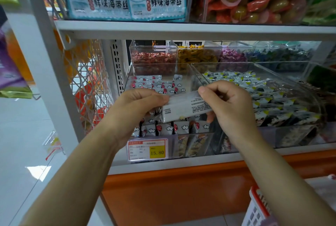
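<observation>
Packet (187,107) in both hands, over clear bin (183,67) w/ snacks.

snack packet (185,108) | white, small printed text | tilted | above left clear bin (131,74)

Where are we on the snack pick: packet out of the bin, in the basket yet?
Done: one white packet is held up over the clear bin of cloud-print packets. In hand: the left hand and right hand each pinch an end, printed side towards the camera. Left: it is not yet in the red-rimmed basket at lower right, whose inside is mostly out of view.
</observation>
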A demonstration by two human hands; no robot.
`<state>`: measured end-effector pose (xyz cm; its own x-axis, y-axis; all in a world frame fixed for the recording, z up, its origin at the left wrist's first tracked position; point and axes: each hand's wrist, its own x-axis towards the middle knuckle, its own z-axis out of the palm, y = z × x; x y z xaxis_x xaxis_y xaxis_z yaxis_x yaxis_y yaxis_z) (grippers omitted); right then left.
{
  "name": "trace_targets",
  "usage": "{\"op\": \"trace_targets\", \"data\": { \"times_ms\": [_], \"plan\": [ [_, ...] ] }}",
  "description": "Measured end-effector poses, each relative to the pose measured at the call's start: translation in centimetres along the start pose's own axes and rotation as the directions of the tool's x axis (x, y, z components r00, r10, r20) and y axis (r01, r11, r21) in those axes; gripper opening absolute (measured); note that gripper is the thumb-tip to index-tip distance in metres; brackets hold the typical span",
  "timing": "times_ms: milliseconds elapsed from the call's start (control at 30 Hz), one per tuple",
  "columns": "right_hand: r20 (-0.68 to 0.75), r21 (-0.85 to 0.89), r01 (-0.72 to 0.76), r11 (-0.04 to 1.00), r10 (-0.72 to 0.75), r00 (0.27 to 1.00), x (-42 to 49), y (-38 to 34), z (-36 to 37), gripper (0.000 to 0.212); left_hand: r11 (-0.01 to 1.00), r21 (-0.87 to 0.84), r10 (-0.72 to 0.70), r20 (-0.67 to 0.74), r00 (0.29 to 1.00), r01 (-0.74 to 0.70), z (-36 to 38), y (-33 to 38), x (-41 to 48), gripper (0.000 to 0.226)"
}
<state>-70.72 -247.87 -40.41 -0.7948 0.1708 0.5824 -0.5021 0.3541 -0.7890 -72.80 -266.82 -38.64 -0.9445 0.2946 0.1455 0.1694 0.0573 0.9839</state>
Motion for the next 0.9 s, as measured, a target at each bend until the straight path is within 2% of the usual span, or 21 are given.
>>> {"op": "trace_targets", "data": {
  "times_ms": [100, 200, 367, 567, 733, 833, 900],
  "plan": [
    [0.002, 0.023, -0.029, 0.999, 0.029, 1.000, 0.0, 0.0, 0.0, 0.018, 1.000, -0.006, -0.014, 0.031, 0.999, 0.014, -0.3, -0.1, 0.0, 0.020],
    [-0.007, 0.023, -0.051, 0.998, 0.052, 0.999, 0.1, 0.1, 0.0, 0.017, 0.998, 0.054, -0.014, 0.000, 1.000, 0.014, -0.3, -0.3, 0.1, 0.028],
    [-0.022, 0.030, -0.123, 0.992, 0.124, 0.992, 0.1, 0.4, 0.1, 0.018, 0.973, 0.225, 0.055, -0.025, 0.998, -0.048, 0.1, -0.5, 0.1, 0.021],
    [0.127, -0.006, -0.162, 0.987, 0.162, 0.979, 0.7, 0.2, -0.8, 0.022, 0.979, 0.196, 0.063, -0.044, 0.997, -0.053, -0.2, -0.7, 0.3, 0.024],
    [0.204, 0.195, -0.287, 0.938, 0.247, 0.947, 1.0, 0.4, -1.3, 0.023, 0.973, 0.217, 0.086, -0.037, 0.996, -0.076, -0.2, -1.0, 0.4, 0.024],
    [0.230, 0.301, -0.383, 0.874, 0.323, 0.918, 1.1, 0.7, -1.1, 0.019, 0.960, 0.258, 0.129, -0.064, 0.990, -0.108, -0.1, -1.5, 0.7, 0.019],
    [0.272, 0.390, -0.443, 0.807, 0.358, 0.893, 1.1, 0.9, -1.1, 0.028, 0.951, 0.291, 0.143, -0.107, 0.984, -0.107, -0.1, -1.8, 0.9, 0.013]
  ]
}}
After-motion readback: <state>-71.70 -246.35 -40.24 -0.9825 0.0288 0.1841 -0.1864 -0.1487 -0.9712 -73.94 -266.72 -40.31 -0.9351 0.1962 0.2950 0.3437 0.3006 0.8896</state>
